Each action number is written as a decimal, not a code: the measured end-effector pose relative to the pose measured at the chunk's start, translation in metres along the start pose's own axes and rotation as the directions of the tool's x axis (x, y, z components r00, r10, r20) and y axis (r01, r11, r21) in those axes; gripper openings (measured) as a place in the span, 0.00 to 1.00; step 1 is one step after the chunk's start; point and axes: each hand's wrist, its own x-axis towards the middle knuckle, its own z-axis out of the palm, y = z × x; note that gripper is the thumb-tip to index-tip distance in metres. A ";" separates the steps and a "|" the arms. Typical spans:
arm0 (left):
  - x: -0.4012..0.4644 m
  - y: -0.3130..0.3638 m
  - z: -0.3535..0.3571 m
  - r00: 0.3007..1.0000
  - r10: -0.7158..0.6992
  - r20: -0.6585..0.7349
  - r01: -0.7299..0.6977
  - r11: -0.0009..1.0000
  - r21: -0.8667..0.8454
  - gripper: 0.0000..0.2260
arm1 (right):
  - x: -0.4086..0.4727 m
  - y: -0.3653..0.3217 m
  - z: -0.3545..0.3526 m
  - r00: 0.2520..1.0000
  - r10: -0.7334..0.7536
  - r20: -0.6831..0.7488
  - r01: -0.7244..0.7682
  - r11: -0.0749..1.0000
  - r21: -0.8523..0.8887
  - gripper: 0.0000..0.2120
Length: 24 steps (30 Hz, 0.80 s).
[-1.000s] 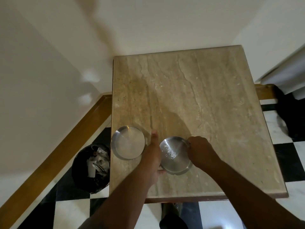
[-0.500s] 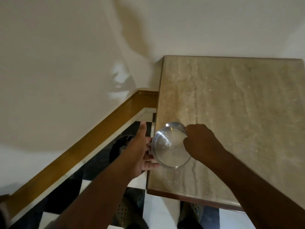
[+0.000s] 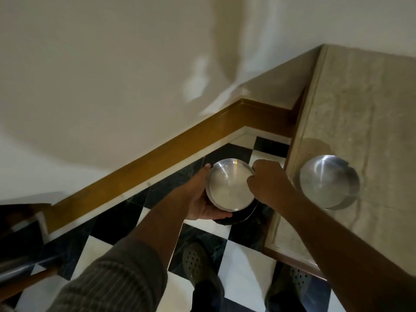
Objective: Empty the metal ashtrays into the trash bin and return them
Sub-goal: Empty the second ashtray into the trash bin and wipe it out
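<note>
A round metal ashtray (image 3: 229,185) hangs off the table's left side, directly over the black trash bin (image 3: 238,218). Only a dark sliver of the bin's rim shows beneath it. My left hand (image 3: 201,199) cups the ashtray from the left and below. My right hand (image 3: 267,183) pinches its right rim. I cannot tell whether any ash is left in it. A second metal ashtray (image 3: 328,182) rests on the marble table (image 3: 364,104) near the left edge, untouched.
The bin stands on a black-and-white checkered floor (image 3: 245,266) between the table and a wall with a wooden skirting board (image 3: 180,143). My two feet in dark clogs (image 3: 198,264) stand just below the bin. Dark furniture sits at the far left.
Both hands have carried the ashtray leftward off the table to a spot above the bin. The view has swung left with them, and the other ashtray stays on the table.
</note>
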 end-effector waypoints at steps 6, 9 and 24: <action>0.027 0.001 -0.026 0.998 -0.065 0.023 0.063 0.997 0.050 0.37 | 0.012 0.000 0.033 0.999 0.021 0.032 -0.019 0.998 -0.058 0.12; 0.033 0.004 -0.028 0.999 -0.038 0.016 0.037 0.999 0.040 0.38 | 0.018 0.001 0.038 0.999 -0.014 0.032 0.015 0.998 -0.054 0.10; 0.034 0.046 -0.031 0.995 0.047 0.092 -0.080 0.912 0.403 0.45 | 0.013 0.026 0.050 0.988 -0.093 0.122 0.024 0.879 0.477 0.21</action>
